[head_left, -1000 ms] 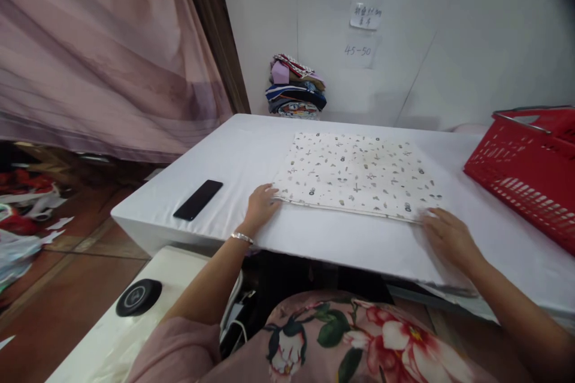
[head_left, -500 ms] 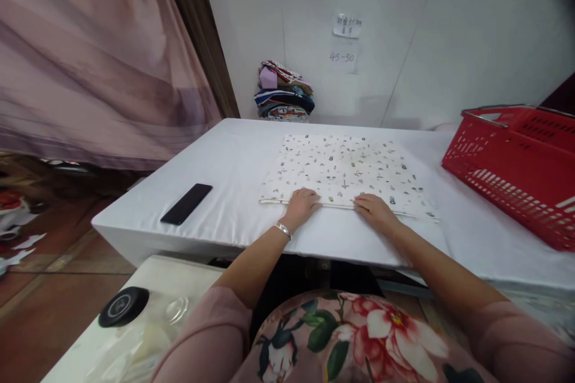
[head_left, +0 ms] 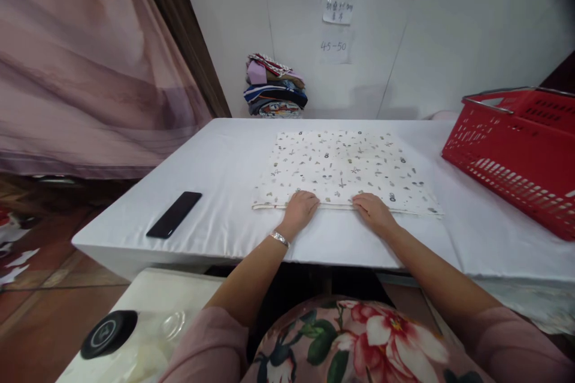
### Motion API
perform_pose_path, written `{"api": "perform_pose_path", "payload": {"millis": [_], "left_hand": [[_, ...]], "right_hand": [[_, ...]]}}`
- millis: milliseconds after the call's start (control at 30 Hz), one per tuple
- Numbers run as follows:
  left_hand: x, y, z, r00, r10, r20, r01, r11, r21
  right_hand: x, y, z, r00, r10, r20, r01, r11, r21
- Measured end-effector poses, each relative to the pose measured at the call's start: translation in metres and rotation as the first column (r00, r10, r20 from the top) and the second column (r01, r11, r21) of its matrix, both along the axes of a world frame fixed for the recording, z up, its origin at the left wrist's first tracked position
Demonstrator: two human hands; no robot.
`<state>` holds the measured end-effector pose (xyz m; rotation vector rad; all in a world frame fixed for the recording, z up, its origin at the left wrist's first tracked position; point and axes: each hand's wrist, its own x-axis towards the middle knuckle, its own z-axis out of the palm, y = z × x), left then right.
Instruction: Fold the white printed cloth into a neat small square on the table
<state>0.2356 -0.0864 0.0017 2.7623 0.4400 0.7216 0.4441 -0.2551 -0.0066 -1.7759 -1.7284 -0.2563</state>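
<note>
A white folded cloth [head_left: 344, 164] with small scattered prints lies flat on the white-covered table. Its near edge shows stacked layers. My left hand [head_left: 302, 209] is closed on that edge a little left of its middle, fingers over the top, with a silvery bracelet at the wrist. Further right along the same edge, my right hand [head_left: 374, 213] grips the cloth too, its fingertips bent over the fold. Both thumbs are mostly hidden.
A black phone [head_left: 174, 214] lies on the table's left side. The red basket [head_left: 516, 155] stands at the right. Behind the table's far edge is a pile of folded fabrics [head_left: 275, 90]. Lower left, a white surface [head_left: 153, 287] holds a black round-lidded object [head_left: 109, 334].
The view has shifted slightly. Both hands stay at the cloth's near edge, and the cloth lies much as before.
</note>
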Motion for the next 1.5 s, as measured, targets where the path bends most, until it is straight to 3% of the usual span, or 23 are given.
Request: {"api": "perform_pose_path", "payload": {"millis": [567,1500], "left_hand": [[0.004,-0.001,0.005,0.995,0.013,-0.101,-0.007,0.998,0.063],[0.015,-0.003,0.01,0.994,-0.012,-0.108,0.021,0.996,0.082]], "right_hand": [[-0.003,0.001,-0.001,0.999,-0.003,0.049,0.005,1.0,-0.03],[-0.003,0.011,0.003,0.999,0.004,0.035,-0.002,0.998,-0.069]]}}
